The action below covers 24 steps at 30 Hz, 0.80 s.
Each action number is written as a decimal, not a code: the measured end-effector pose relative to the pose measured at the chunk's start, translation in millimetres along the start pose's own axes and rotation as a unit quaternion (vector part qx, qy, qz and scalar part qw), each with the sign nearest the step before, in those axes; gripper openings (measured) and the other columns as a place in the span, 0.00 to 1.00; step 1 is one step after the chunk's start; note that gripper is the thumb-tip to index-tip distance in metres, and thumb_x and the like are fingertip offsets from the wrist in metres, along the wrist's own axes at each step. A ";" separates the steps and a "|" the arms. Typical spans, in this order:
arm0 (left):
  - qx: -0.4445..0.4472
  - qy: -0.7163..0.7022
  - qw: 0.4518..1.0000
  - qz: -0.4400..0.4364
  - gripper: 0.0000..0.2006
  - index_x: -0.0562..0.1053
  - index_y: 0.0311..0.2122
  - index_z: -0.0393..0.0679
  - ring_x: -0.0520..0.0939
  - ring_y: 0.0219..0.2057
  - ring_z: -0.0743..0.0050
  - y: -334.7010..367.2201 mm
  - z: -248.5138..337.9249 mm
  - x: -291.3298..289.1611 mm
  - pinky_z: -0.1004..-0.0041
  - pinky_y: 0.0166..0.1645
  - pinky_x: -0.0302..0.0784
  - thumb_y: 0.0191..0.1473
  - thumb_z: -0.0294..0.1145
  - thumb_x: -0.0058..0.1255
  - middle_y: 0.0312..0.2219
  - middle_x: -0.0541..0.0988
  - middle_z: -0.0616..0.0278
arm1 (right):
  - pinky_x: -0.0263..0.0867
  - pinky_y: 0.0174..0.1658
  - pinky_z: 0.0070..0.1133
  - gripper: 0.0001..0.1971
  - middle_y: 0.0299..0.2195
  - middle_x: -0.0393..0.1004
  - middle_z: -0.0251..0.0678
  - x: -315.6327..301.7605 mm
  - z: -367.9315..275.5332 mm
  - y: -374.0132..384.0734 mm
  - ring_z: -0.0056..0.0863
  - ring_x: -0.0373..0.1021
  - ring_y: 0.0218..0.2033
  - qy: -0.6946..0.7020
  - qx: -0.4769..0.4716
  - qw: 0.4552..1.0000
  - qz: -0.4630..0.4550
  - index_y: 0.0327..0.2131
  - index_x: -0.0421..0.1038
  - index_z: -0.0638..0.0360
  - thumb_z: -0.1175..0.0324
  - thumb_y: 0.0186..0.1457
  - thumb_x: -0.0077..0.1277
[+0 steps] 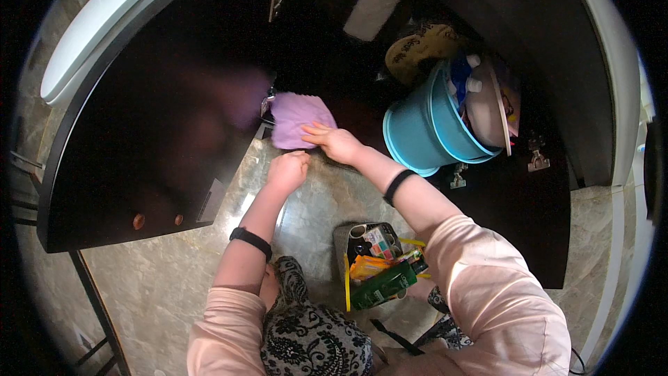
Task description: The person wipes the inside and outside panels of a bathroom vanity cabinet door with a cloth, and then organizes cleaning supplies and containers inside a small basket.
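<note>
A pinkish-purple cloth [298,115] lies bunched at the front of the open dark cabinet, beside the hinge of its left door. My right hand [337,143] holds it, with fingers spread over its near right part; the thumb is hidden. Just nearer to me, my left hand [289,170] is closed in a fist close to the cloth's lower edge. Whatever those fingers may grip does not show. A dark band circles each of my forearms.
Right of my hands, a tilted light-blue bucket [422,124] filled with bottles and a pale basin [486,108] stands in the cabinet. The dark door [146,153] swings out leftward. Between my legs, a grey box [341,247] holds a green bottle [383,285] and packets.
</note>
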<state>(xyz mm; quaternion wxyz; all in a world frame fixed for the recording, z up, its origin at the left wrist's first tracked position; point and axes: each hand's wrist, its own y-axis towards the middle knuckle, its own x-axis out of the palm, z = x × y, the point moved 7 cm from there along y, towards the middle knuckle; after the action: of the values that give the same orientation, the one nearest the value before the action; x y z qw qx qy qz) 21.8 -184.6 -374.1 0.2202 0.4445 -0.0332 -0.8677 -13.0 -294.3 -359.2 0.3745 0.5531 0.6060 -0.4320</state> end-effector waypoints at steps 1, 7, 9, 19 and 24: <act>-0.065 -0.022 0.998 0.010 0.07 0.75 0.29 0.50 0.78 0.34 0.64 -0.2 -10.7 1.1 0.65 0.38 0.74 0.44 0.29 0.44 0.32 0.77 0.64 | 0.55 0.57 0.25 0.22 0.56 0.56 0.32 -4.1 17.7 -16.9 0.33 0.54 0.57 0.015 0.030 0.999 0.011 0.49 0.65 0.45 0.74 0.48 0.41; -0.117 -0.039 0.984 0.132 0.21 0.68 0.47 0.48 0.70 0.48 0.64 12.1 -12.8 -19.3 0.69 0.49 0.69 0.43 0.23 0.42 0.49 0.68 0.64 | 0.59 0.53 0.27 0.23 0.52 0.61 0.43 -29.4 91.9 -101.2 0.38 0.61 0.52 -0.112 0.178 0.974 0.081 0.53 0.60 0.46 0.72 0.50 0.38; -0.128 -0.001 0.984 0.126 0.30 0.58 0.56 0.49 0.63 0.55 0.66 8.3 -30.5 -28.1 0.69 0.54 0.65 0.43 0.23 0.43 0.54 0.62 0.62 | 0.62 0.47 0.33 0.26 0.53 0.59 0.46 -10.8 58.8 -59.5 0.44 0.64 0.47 -0.070 0.264 0.960 -0.053 0.53 0.59 0.48 0.71 0.47 0.40; -0.143 -0.072 0.965 0.207 0.32 0.56 0.57 0.43 0.62 0.56 0.59 17.2 -29.9 -35.8 0.66 0.58 0.57 0.41 0.17 0.41 0.53 0.63 0.54 | 0.41 0.61 0.36 0.23 0.58 0.52 0.35 3.8 -26.1 56.4 0.46 0.44 0.60 0.029 0.084 0.996 0.026 0.52 0.62 0.48 0.64 0.49 0.41; -0.130 0.100 0.986 0.030 0.35 0.53 0.58 0.41 0.52 0.60 0.66 23.8 -28.3 -14.2 0.63 0.62 0.49 0.41 0.19 0.46 0.58 0.55 0.58 | 0.42 0.61 0.32 0.24 0.58 0.51 0.38 -7.9 43.1 14.0 0.44 0.45 0.60 -0.018 0.171 0.978 0.115 0.55 0.57 0.47 0.63 0.52 0.39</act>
<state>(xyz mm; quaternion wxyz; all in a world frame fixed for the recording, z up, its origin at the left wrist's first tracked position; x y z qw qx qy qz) 59.6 -196.3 -374.3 0.3042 0.4954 0.0883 -0.8089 0.8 -337.2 -368.3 0.3324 0.6667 0.4488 -0.4936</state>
